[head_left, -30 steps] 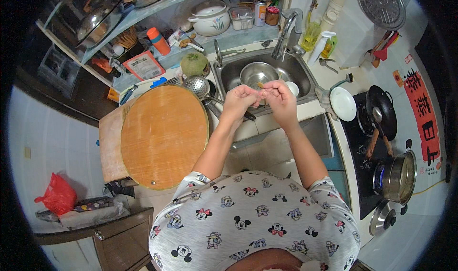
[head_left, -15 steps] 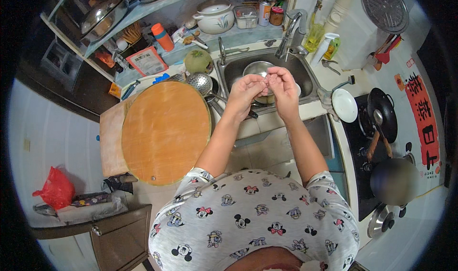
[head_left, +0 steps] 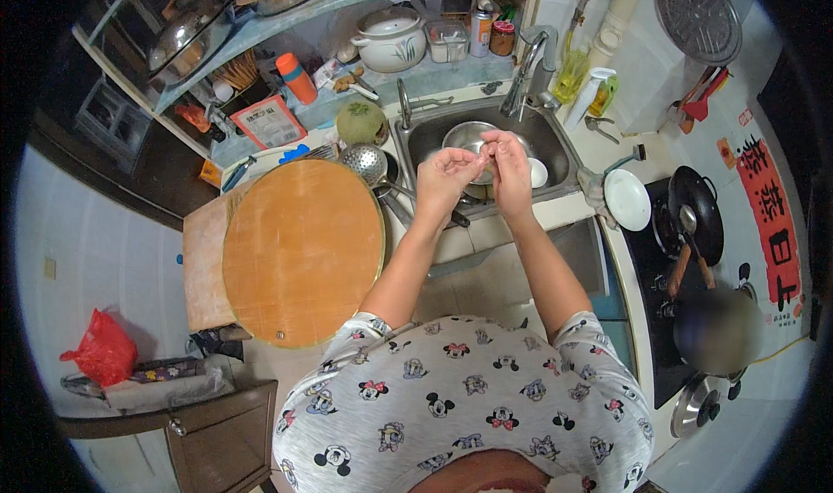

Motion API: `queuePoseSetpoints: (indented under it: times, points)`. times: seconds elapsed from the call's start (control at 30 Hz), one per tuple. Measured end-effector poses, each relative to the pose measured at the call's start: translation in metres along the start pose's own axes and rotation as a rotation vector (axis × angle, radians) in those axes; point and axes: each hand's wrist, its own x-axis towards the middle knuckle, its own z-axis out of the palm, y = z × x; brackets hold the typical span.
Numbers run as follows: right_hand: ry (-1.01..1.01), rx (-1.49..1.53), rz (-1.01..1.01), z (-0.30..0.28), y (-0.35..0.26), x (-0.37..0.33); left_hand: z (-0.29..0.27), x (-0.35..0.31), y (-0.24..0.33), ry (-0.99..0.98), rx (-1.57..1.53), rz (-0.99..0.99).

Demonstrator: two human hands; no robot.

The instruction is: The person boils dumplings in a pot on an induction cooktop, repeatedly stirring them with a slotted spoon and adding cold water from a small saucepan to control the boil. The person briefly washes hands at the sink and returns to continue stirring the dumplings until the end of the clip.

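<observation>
Both my hands are raised over the metal sink (head_left: 422,137), fingertips meeting in front of me. My left hand (head_left: 442,181) is closed in a pinch, thumb against the fingers. Close beside it, my right hand (head_left: 512,179) pinches too, its fingers pointing up and to the left. Whatever lies between the fingertips is too small to make out. Beneath them a round metal bowl (head_left: 465,134) sits in the sink, partly covered by my hands. A small white rounded dish (head_left: 538,173) shows just right of my right hand.
Left of the sink lean a large round wooden board (head_left: 304,250) and a skimmer (head_left: 364,161), with a green melon (head_left: 361,124) behind. The faucet (head_left: 521,77) rises at the sink's back. A white plate (head_left: 626,200) and a black wok (head_left: 694,207) are at right.
My hands have come slightly lower and toward me, still pinched together. The right hand has turned a little, and more of the white dish shows beside it.
</observation>
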Motion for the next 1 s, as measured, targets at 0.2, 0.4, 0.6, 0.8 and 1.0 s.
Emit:
queuePoseSetpoints:
  times: [0.2, 0.4, 0.6, 0.8, 1.0]
  points:
    - [-0.016, -0.003, -0.073, 0.002, 0.008, 0.007, 0.001, 0.007, -0.002, -0.015, -0.025, 0.021]
    - [-0.053, -0.056, -0.091, 0.011, 0.006, 0.015, -0.007, 0.013, -0.003, -0.008, -0.075, 0.072]
    - [-0.045, -0.103, -0.066, 0.011, 0.027, 0.014, -0.014, 0.011, 0.004, 0.071, -0.084, -0.030]
    - [-0.042, -0.056, 0.081, 0.020, 0.039, 0.014, -0.034, 0.011, -0.006, 0.075, -0.083, -0.043]
    - [-0.513, -0.688, 0.712, -0.038, 0.144, -0.021, -0.053, 0.003, -0.006, 0.177, 0.055, -0.023]
